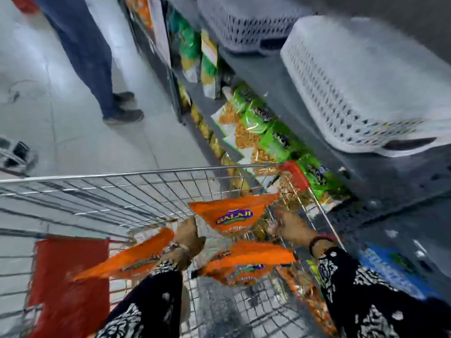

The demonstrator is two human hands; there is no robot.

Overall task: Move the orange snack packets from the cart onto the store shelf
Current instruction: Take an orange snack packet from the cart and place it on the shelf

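Patterned sleeves reach into the wire cart (102, 191); left hand (189, 236) fingers pinch a glossy orange packet (231, 214), right hand (290, 225) fingers blurred, grip untellable.

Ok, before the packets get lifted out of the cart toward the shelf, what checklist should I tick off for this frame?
1. Left hand grips an orange packet: cannot tell, blurred.
2. Right hand holds a packet: cannot tell.
3. Packets left in the cart: ok, another orange packet lies lower.
4. Cart beside the shelf: ok.
5. Shelf has free space: cannot tell; green packets fill the near row.
6. Bystander's legs clear of the path: ok.
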